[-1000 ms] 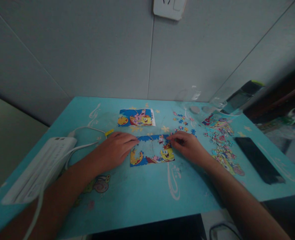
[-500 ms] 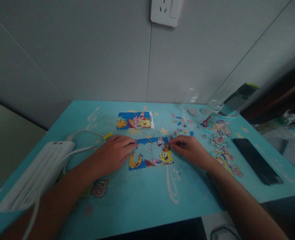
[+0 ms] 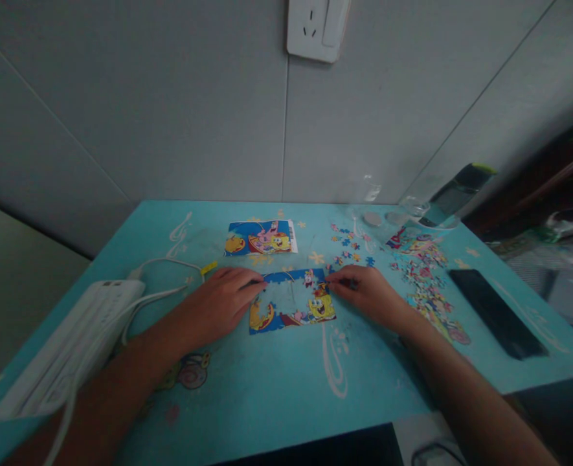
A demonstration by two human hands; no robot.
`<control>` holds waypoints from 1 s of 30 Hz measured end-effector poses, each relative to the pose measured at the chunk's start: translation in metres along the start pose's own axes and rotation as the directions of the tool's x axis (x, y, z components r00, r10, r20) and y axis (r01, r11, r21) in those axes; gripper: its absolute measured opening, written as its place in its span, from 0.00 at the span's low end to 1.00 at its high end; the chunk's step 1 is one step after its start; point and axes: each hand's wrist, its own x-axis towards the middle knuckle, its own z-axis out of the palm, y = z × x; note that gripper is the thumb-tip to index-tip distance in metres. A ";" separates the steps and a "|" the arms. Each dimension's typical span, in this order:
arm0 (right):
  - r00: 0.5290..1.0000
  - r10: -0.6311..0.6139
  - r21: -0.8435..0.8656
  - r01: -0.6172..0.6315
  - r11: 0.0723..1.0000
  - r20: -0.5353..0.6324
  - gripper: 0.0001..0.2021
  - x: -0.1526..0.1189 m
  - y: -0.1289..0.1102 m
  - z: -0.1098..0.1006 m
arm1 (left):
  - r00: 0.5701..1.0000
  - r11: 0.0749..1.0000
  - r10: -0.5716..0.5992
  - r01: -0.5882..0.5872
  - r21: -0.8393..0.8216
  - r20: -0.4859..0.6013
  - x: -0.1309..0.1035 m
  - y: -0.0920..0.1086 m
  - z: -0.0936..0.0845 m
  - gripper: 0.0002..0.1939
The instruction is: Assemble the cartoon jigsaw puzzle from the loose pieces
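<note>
A partly assembled jigsaw puzzle (image 3: pixel 320 307) lies on the blue table, its frame joined around an open middle. At its upper left corner is my left hand (image 3: pixel 225 299), fingers pressed together; what they hold, if anything, is hidden. My right hand (image 3: pixel 364 289) pinches at the upper right edge of the puzzle, and nothing can be made out between its fingertips. Behind the puzzle lies a reference picture card (image 3: pixel 259 237) with the same cartoon scene. Loose puzzle pieces (image 3: pixel 347 241) are scattered to the right of the card.
A white power strip (image 3: pixel 72 349) with cables sits at the left. More colourful pieces (image 3: pixel 426 285) are heaped at the right, beside a long black object (image 3: pixel 497 312). Clear containers (image 3: pixel 415 207) stand at the back right. A wall socket (image 3: pixel 318 29) is above.
The view has shifted slightly, so everything sits a little lower in the picture. Both hands stay at the puzzle's upper corners with almost no movement.
</note>
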 end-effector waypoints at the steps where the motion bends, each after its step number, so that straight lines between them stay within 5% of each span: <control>1: 1.000 -0.001 0.000 0.001 1.000 0.000 0.10 0.000 0.000 0.000 | 1.000 1.000 -0.001 0.000 0.004 0.005 0.000 0.000 0.000 0.18; 30: 1.000 -0.007 -0.036 0.007 0.999 0.003 0.09 0.002 -0.003 -0.002 | 1.000 0.999 0.018 -0.018 0.046 0.002 0.001 0.001 0.000 0.17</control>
